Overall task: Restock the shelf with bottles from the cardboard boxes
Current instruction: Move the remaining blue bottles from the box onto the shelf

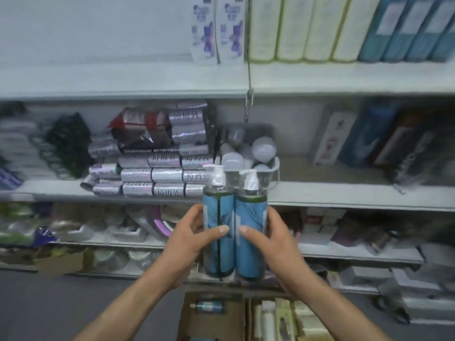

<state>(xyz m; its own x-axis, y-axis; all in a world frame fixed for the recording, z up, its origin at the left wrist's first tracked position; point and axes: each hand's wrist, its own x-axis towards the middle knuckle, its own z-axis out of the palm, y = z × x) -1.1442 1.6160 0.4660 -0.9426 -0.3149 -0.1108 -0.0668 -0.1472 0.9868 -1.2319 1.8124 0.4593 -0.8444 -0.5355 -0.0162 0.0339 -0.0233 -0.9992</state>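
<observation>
Two tall pump bottles with blue labels and green liquid stand upright side by side in the air in front of the shelving. My left hand (194, 238) grips the left bottle (218, 242), thumb across its front. My right hand (273, 238) grips the right bottle (251, 249) the same way. Below them an open cardboard box (187, 313) holds another blue-labelled bottle (209, 307) lying down. A second cardboard box (248, 316) to its right holds several pale bottles. The top shelf (123, 80) is bare on its left half.
White and purple bottles (218, 30), pale green packs (302, 28) and blue packs (406, 28) fill the top shelf's right. The middle shelf carries stacked silver packets (157, 166), a clear basket of light bulbs (251, 153) and boxed goods (384, 139). Lower shelves hold mixed wares.
</observation>
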